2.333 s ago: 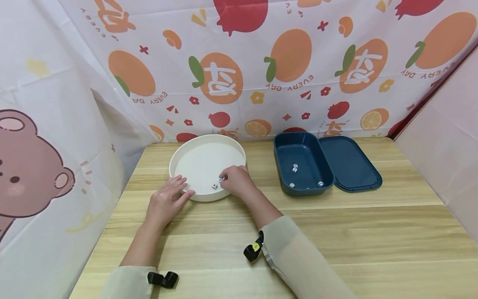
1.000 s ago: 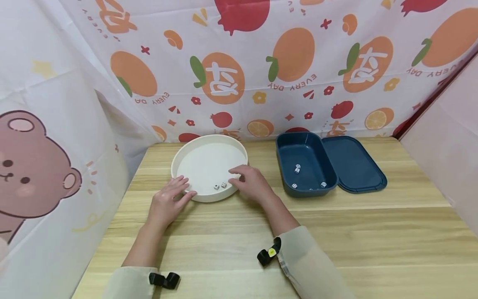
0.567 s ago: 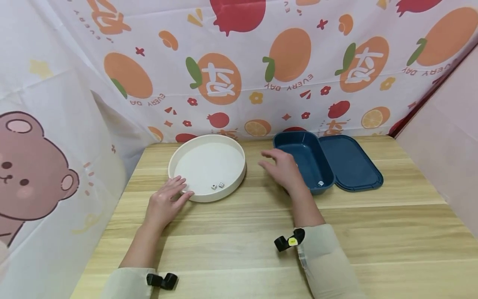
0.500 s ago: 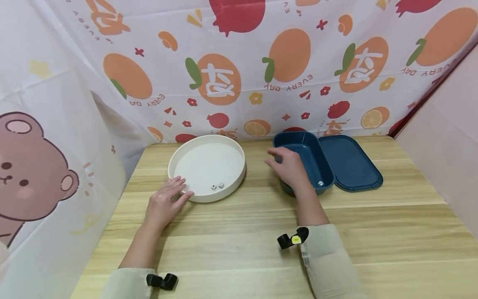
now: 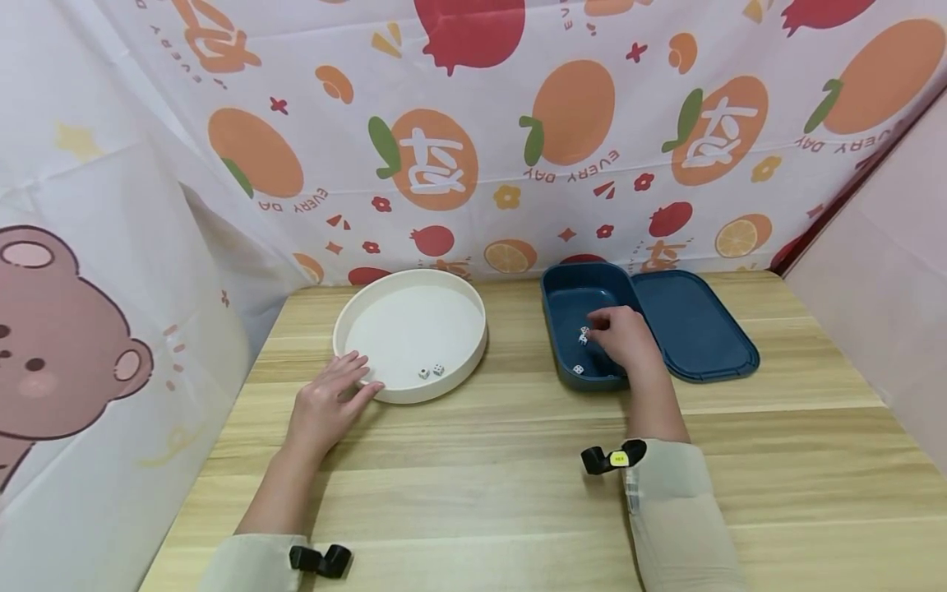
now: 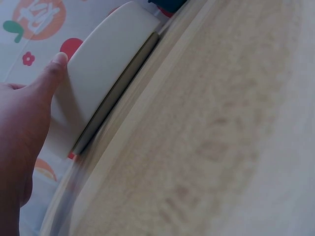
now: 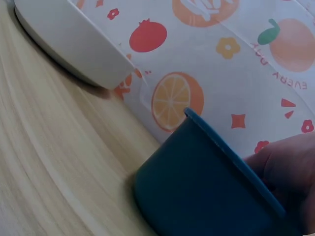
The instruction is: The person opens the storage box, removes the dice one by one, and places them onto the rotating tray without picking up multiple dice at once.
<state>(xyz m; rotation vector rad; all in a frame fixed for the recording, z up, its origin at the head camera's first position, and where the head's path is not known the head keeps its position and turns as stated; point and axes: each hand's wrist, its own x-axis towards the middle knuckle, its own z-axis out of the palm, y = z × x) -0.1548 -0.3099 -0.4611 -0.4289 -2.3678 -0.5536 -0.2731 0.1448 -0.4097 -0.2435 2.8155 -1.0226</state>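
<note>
A round cream tray [image 5: 414,329] holds two white dice [image 5: 431,372] near its front edge. My left hand [image 5: 325,407] rests on the tray's front left rim with fingers spread; its thumb [image 6: 55,69] touches the rim in the left wrist view. Inside the deep blue box [image 5: 565,349] are several white dice, among them one [image 5: 579,370] at the front left. My right hand [image 5: 625,337] reaches into this box, thumb and index finger parted beside a pair of dice [image 5: 584,335]. In the right wrist view the box wall [image 7: 197,182] hides its fingertips.
A flat blue lid [image 5: 699,329] lies against the right side of the box. Behind them hangs a fruit-printed cloth [image 5: 518,123], with a bear-printed cloth [image 5: 66,353] to the left. The wooden table [image 5: 473,493] extends in front.
Having let go of a die in the tray, my right hand has moved right and into the blue box. My left hand has stayed on the tray rim.
</note>
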